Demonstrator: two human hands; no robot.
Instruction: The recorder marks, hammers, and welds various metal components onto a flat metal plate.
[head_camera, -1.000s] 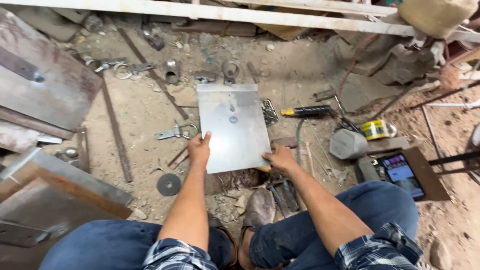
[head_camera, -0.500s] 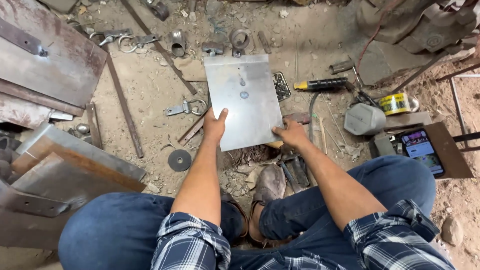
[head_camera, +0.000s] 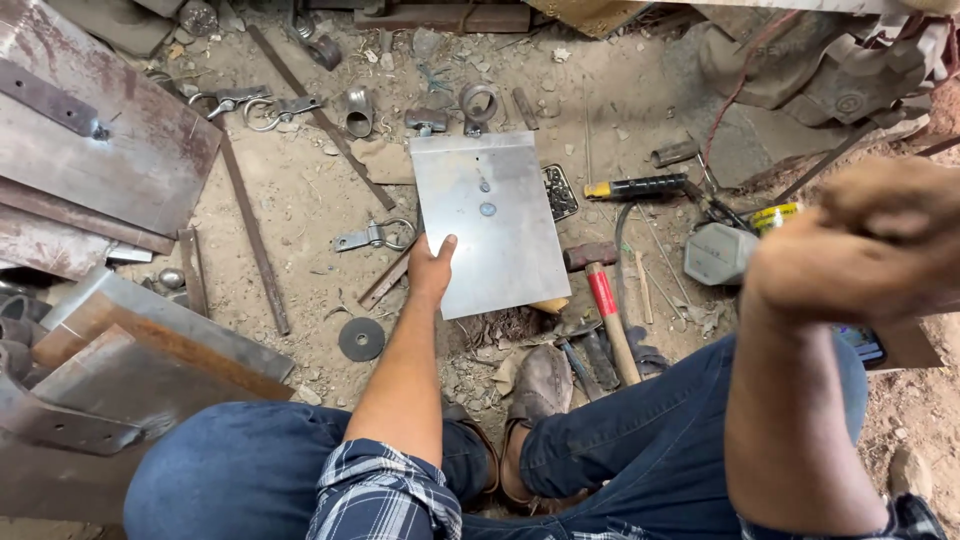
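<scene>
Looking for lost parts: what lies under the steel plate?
The steel plate lies on dirt and rubble, with the left hand on its edge. A yellowish piece pokes out; anything else beneath is hidden.

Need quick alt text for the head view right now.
A seated person's left hand rests on the near-left edge of a grey metal sheet on the dirt floor; the right hand is raised, blurred. A red-handled hammer lies beside the sheet.
</scene>
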